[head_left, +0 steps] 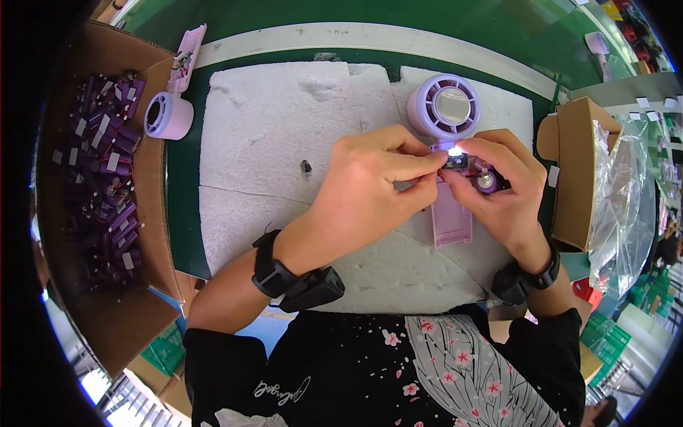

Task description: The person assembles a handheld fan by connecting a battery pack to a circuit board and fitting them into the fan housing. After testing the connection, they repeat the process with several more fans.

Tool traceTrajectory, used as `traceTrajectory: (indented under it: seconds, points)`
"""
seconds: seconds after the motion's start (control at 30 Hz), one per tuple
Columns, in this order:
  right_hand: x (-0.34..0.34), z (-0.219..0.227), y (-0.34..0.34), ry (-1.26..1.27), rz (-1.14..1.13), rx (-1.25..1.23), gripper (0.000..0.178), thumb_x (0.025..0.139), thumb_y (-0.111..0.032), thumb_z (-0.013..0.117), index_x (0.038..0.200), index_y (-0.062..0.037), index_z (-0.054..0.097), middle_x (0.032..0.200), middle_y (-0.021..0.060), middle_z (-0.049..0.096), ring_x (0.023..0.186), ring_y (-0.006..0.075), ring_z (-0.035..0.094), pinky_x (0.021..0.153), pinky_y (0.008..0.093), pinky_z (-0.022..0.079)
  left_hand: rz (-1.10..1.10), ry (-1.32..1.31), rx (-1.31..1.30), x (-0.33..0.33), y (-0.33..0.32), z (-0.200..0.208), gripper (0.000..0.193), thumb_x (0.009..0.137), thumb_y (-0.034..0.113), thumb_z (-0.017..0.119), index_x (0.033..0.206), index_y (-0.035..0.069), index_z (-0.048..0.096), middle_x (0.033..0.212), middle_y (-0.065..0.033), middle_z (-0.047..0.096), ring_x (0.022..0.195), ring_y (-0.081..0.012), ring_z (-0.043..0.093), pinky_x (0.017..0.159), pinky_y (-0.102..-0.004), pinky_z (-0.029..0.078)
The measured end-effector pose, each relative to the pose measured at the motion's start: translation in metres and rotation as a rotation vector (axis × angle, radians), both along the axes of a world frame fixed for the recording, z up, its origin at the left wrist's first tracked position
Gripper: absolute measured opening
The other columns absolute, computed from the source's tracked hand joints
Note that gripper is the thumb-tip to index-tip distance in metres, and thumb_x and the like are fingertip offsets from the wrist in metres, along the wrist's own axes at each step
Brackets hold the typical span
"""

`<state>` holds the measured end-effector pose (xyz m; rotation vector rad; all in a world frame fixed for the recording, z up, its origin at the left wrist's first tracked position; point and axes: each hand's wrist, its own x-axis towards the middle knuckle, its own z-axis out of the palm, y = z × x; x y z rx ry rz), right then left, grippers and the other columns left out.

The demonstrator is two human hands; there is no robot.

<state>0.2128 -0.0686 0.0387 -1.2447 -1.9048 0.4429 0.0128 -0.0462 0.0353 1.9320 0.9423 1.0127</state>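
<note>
A lilac handheld fan lies on the white foam board [263, 142], its round head [452, 105] at the far right and its opened pink handle shell [452, 217] toward me. Where head and handle meet, a small dark electronic part [455, 162] shows a bright white glow. My left hand [377, 185] comes in from the left, thumb and fingertips pinched at that part's left edge. From the other side my right hand [501, 181] grips it between thumb and forefinger. A purple cylindrical battery [486, 181] with wires sits under my right hand, partly covered by it.
At the left stands a cardboard box [153, 178] full of purple wired batteries [107, 164]. Beside it are another fan head [169, 116] and an opened pink shell [186, 60]. A carton [573, 171] with clear plastic bags [626, 192] stands right. A dark scrap [306, 166] lies on the foam.
</note>
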Motion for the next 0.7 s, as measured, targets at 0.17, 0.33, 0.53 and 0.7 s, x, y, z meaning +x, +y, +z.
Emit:
traceTrajectory:
  seconds: [0.17,0.33,0.53,0.7]
  points:
    - [-0.002,0.005,-0.001,0.071,-0.036,-0.133,0.026,0.072,-0.004,0.080,0.097,-0.0043,0.071,0.089,0.0088,0.067,0.071,0.0162,0.066,0.060,0.0258,0.053,-0.041,-0.120,-0.308,-0.002,0.000,0.000,0.025,0.079,-0.006,0.071,0.102,0.000,0.073,0.094,-0.0098,0.069,0.079,-0.0145,0.068,0.070,-0.0245,0.056]
    - [0.003,0.013,-0.006,0.046,-0.023,-0.263,0.024,0.077,0.000,0.076,0.098,-0.0006,0.065,0.092,0.0086,0.064,0.074,0.0131,0.058,0.066,0.0242,0.047,-0.122,-0.118,-0.489,-0.005,0.003,0.004,0.030,0.082,-0.009,0.067,0.112,-0.003,0.067,0.105,-0.0090,0.065,0.089,-0.0143,0.066,0.080,-0.0256,0.056]
    - [0.003,0.015,-0.007,0.030,0.014,-0.277,0.025,0.076,0.000,0.076,0.097,-0.0014,0.064,0.092,0.0084,0.062,0.072,0.0138,0.056,0.064,0.0251,0.046,-0.178,-0.124,-0.545,-0.005,0.003,0.007,0.035,0.083,-0.010,0.064,0.117,-0.003,0.062,0.108,-0.0090,0.065,0.093,-0.0143,0.065,0.084,-0.0269,0.055]
    - [0.003,0.010,-0.009,-0.018,0.026,-0.183,0.026,0.074,0.000,0.077,0.097,-0.0022,0.064,0.092,0.0088,0.061,0.071,0.0150,0.056,0.062,0.0258,0.045,-0.210,-0.094,-0.533,-0.004,0.003,0.007,0.036,0.083,-0.011,0.061,0.118,-0.002,0.060,0.110,-0.0092,0.065,0.093,-0.0141,0.065,0.085,-0.0280,0.055]
